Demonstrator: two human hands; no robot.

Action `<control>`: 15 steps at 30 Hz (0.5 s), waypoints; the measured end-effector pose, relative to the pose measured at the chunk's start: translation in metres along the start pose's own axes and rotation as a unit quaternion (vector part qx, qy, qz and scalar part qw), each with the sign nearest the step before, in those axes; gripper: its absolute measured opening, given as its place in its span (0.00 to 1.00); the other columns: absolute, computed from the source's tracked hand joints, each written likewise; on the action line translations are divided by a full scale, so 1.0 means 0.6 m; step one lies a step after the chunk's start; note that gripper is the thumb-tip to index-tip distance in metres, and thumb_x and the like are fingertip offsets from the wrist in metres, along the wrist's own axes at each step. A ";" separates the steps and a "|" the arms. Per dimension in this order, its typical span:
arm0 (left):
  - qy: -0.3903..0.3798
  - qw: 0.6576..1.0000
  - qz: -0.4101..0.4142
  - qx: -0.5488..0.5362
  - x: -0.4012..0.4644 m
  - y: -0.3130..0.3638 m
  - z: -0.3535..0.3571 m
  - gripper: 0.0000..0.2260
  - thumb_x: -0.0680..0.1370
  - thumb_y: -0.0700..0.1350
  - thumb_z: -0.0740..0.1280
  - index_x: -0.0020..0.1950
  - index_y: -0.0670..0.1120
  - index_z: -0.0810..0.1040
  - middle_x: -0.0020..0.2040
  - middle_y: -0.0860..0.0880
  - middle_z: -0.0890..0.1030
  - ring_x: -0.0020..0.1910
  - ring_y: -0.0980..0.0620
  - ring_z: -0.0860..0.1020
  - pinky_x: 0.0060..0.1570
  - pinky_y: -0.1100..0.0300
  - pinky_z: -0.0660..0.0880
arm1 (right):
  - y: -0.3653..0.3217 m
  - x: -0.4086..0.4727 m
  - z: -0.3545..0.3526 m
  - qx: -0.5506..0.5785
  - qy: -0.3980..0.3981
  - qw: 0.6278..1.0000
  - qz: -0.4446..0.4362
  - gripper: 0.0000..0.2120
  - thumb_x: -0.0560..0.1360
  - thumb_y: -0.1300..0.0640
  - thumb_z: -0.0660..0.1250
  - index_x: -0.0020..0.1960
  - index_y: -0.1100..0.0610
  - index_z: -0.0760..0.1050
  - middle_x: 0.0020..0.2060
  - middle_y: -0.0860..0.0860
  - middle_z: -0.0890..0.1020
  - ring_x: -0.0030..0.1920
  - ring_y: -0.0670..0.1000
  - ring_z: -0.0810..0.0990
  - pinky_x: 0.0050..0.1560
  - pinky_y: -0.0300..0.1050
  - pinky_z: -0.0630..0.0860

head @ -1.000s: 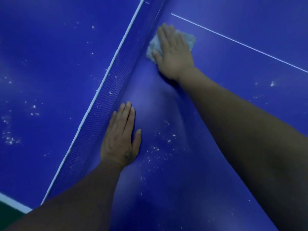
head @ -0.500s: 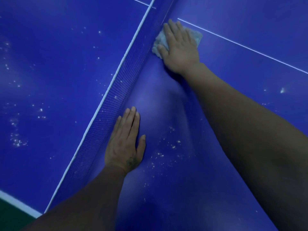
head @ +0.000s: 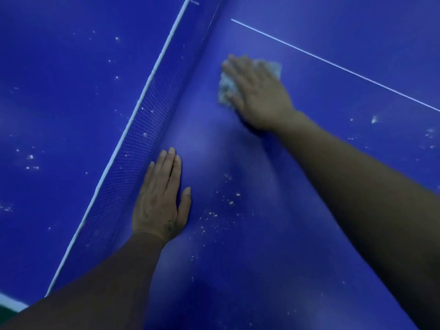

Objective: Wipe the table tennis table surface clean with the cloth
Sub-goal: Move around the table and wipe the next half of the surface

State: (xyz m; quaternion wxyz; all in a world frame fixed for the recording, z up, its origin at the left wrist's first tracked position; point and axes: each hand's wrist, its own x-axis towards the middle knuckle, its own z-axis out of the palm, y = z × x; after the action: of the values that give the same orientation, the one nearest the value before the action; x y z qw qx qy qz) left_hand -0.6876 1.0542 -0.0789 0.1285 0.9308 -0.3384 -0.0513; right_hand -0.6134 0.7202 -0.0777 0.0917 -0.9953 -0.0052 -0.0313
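Note:
The blue table tennis table [head: 273, 246] fills the view. My right hand [head: 258, 96] lies flat with straight fingers on a pale crumpled cloth [head: 226, 88], pressing it onto the surface a short way to the right of the net. The cloth shows at the hand's left side and beyond the fingertips. My left hand [head: 160, 201] rests flat on the table beside the foot of the net, fingers straight and together, holding nothing. Pale crumbs [head: 221, 210] are scattered on the surface between my two arms.
The blue mesh net [head: 138, 148] with a white top band runs diagonally from the lower left to the top centre. More white specks [head: 31, 160] lie on the far half. A white centre line [head: 333, 65] crosses the near half. The table's white edge [head: 12, 303] shows at the lower left.
My right hand has slid the cloth back toward me and away from the net, off the end of the white centre line. My left hand has stayed planted by the net.

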 end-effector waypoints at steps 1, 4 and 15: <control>-0.002 1.000 -0.001 0.001 -0.001 0.001 0.000 0.30 0.86 0.49 0.58 0.84 0.35 0.59 0.86 0.41 0.56 0.86 0.43 0.53 0.83 0.41 0.55 | 0.038 0.009 -0.013 -0.003 -0.015 0.999 0.046 0.32 0.87 0.41 0.51 0.84 0.59 0.62 0.83 0.59 0.65 0.82 0.63 0.64 0.81 0.65 0.57; -0.004 1.000 -0.004 0.001 -0.002 0.001 0.002 0.30 0.86 0.49 0.58 0.84 0.36 0.59 0.86 0.42 0.56 0.86 0.43 0.52 0.83 0.40 0.56 | 0.125 -0.006 -0.041 0.016 -0.026 0.984 0.176 0.32 0.87 0.41 0.48 0.87 0.55 0.54 0.86 0.55 0.56 0.86 0.59 0.54 0.83 0.62 0.46; -0.018 1.000 -0.007 0.008 -0.002 0.000 0.003 0.31 0.86 0.51 0.56 0.85 0.37 0.56 0.87 0.42 0.54 0.86 0.44 0.51 0.84 0.41 0.54 | -0.081 -0.275 -0.009 0.005 0.037 0.949 0.312 0.30 0.89 0.42 0.52 0.87 0.54 0.55 0.86 0.53 0.57 0.86 0.57 0.53 0.85 0.61 0.46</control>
State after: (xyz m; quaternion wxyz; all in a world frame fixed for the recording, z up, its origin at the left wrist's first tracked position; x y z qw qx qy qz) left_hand -0.6890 1.0547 -0.0808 0.1142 0.9332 -0.3344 -0.0661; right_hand -0.7789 0.7661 -0.0743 0.1017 -0.9449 0.3087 -0.0379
